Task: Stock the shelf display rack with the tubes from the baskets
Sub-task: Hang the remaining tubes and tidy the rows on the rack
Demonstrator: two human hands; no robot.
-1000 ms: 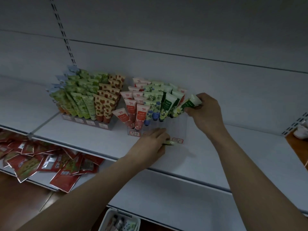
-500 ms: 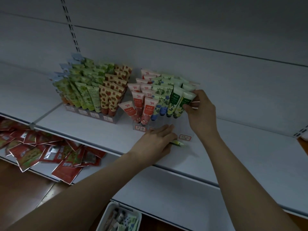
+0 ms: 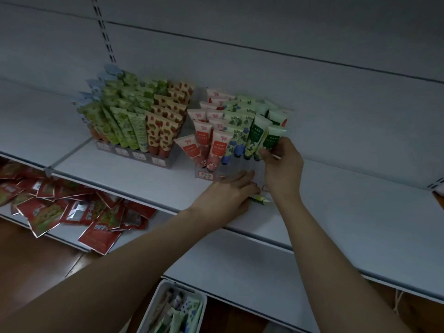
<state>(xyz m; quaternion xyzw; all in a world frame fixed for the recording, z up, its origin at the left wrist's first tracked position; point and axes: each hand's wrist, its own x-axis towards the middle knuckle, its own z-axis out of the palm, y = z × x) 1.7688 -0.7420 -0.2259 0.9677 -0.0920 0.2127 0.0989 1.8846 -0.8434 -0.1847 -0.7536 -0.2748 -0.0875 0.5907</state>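
A clear display rack [image 3: 242,168] on the white shelf [image 3: 360,212] holds rows of red, blue-flowered and green tubes. My right hand [image 3: 282,169] pinches a green-and-white tube [image 3: 272,139] at the rack's front right corner, the tube standing almost upright in its slot. My left hand [image 3: 228,193] rests flat on the shelf in front of the rack, over a small yellow-green tube [image 3: 260,199] whose tip shows beside the fingers; whether the fingers grip it is hidden. A white basket [image 3: 175,308] with several tubes sits below, at the bottom edge.
A second rack [image 3: 134,126] full of green and strawberry-print tubes stands to the left on the same shelf. Red snack packets [image 3: 72,210] lie heaped on the lower shelf at left. Bare shelf stretches to the right of my hands.
My right hand has brought the green tube down and left from above the rack into its front right slot. My left hand has stayed on the shelf. The camera moved closer.
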